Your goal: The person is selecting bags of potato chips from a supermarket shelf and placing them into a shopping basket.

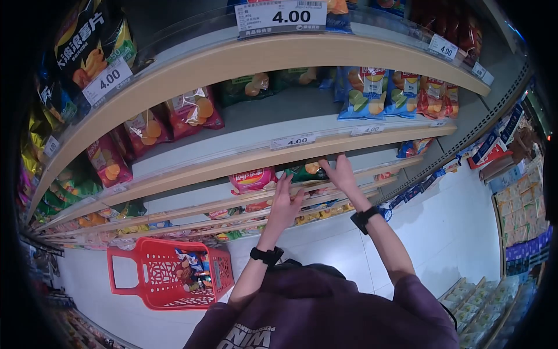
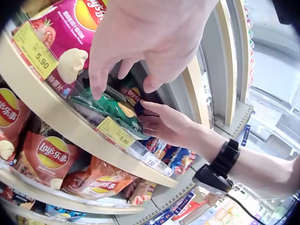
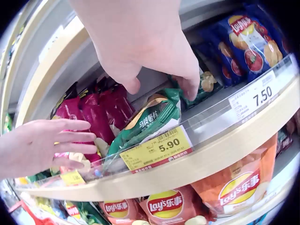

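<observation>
A green chip bag (image 3: 152,119) lies tilted on a low shelf, behind a clear front strip with a yellow 5.90 tag (image 3: 159,147). My right hand (image 3: 145,51) reaches down over it, thumb and fingers spread, one fingertip right at the bag's right end. To the bag's left is my left hand (image 3: 47,140), its fingers straight and apart, close to the magenta chip bags (image 3: 96,110). In the left wrist view, the left hand (image 2: 150,40) hangs above the green bag (image 2: 112,110), with the right hand (image 2: 171,124) at its far end. Another dark green bag (image 3: 208,82) stands behind.
Blue chip bags (image 3: 253,44) stand right of the green bag. Orange chip bags (image 3: 234,187) fill the shelf below. A wooden shelf edge (image 1: 290,148) runs just above my hands. On the floor, a red shopping basket (image 1: 168,273) holds several packaged goods.
</observation>
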Demonstrator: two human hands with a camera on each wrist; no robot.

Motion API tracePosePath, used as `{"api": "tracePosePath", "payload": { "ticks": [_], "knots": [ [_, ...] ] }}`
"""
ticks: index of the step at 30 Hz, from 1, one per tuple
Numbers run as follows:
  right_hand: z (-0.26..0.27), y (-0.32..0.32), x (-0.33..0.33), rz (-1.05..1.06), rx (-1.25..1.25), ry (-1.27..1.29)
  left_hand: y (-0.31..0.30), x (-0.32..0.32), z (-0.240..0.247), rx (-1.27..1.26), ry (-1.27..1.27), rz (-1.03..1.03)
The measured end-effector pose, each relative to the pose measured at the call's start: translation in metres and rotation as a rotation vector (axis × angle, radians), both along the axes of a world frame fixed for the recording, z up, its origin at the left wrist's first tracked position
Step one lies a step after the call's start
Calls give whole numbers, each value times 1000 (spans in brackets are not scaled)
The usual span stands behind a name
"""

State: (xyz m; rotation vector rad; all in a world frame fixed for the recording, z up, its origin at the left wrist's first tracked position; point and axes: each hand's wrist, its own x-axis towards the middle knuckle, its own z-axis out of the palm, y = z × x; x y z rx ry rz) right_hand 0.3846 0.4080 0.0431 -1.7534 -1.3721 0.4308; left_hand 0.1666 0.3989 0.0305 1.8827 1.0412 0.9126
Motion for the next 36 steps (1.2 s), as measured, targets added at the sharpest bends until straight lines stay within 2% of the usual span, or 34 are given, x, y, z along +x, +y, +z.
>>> {"api": "tracePosePath", "payload": {
  "ticks": [3,6,7,11,13,16,19,22,23,26,27,30,31,32,34,36],
  "knots": [
    [-29,40,18,6,-238,184,15,11,-14,1,100,74],
    [-48,53,18,11,-144,591,10,12,-12,-74,230,45],
    [-48,57,19,-12,-241,675,10,12,-13,-109,275,46],
    [-46,57,27,140,-314,664,9,9,-8,-89,196,-23],
    [-41,56,29,90,-296,611,10,8,3,-162,125,-58],
    [-23,44,34,13,-245,599,10,-1,4,72,105,-115],
    [-4,24,43,6,-142,697,9,-14,16,-200,34,-227],
    [25,2,53,11,-229,738,9,-19,9,-363,-131,-262],
    [25,-3,57,29,-221,717,10,-18,5,-512,-234,-246],
    [33,-35,41,114,-270,950,10,-13,8,-791,-430,-100],
    [16,-42,41,163,-293,976,8,-10,8,-811,-465,-36],
    [18,-66,13,306,-345,883,3,-8,33,-739,-171,-186],
    [12,-71,9,341,-387,781,2,-5,15,-689,-145,-158],
    [34,-79,-6,442,-397,819,-2,-6,11,-655,-180,-202],
    [34,-88,-15,422,-551,630,-9,-6,10,-582,-252,-289],
    [24,-98,-16,422,-583,621,-20,-10,18,-612,-239,-247]
  ]
}}
